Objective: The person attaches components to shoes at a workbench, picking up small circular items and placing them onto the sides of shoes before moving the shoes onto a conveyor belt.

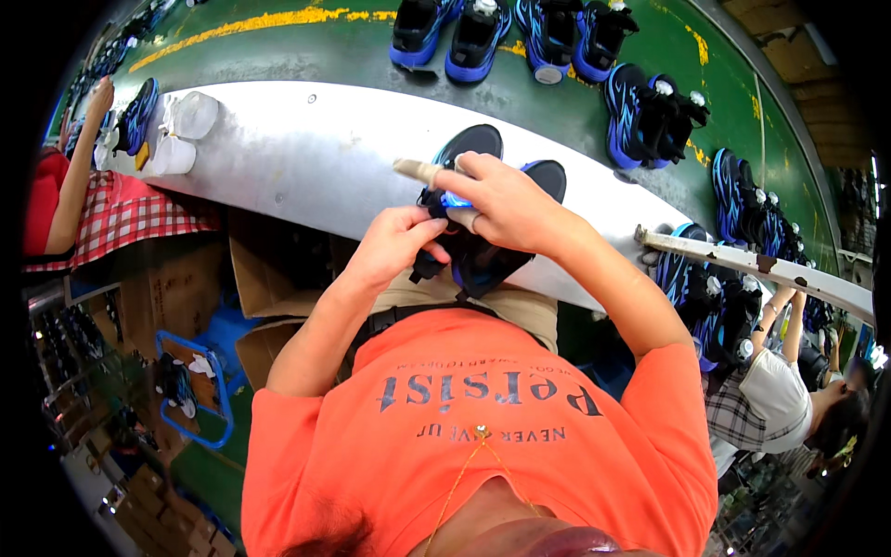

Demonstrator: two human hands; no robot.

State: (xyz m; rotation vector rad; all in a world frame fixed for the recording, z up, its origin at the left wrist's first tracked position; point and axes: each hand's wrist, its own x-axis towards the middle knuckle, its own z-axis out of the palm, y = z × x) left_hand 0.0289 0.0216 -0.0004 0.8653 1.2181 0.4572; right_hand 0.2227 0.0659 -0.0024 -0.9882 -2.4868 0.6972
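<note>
A pair of dark sneakers with blue parts lies on the metal bench in front of me, toes pointing away. Over the left sneaker (471, 143) both hands meet, near a bright blue patch on its upper. My left hand (394, 243) is closed, thumb and fingers pinched at the near left edge of that shoe. From the right, my right hand (509, 200) bends over the same sneaker, its fingers curled on it and its index finger, wrapped in beige tape, pointing left. Beneath my right wrist, the right sneaker (548, 176) is partly hidden.
The long metal bench (306, 139) curves across the view. Several blue-black sneakers (478, 42) stand on the green floor beyond it. At its left end are white cups (174, 155) and another sneaker (137, 116), beside a person in red. A cardboard box (269, 269) sits below; co-workers are at the right.
</note>
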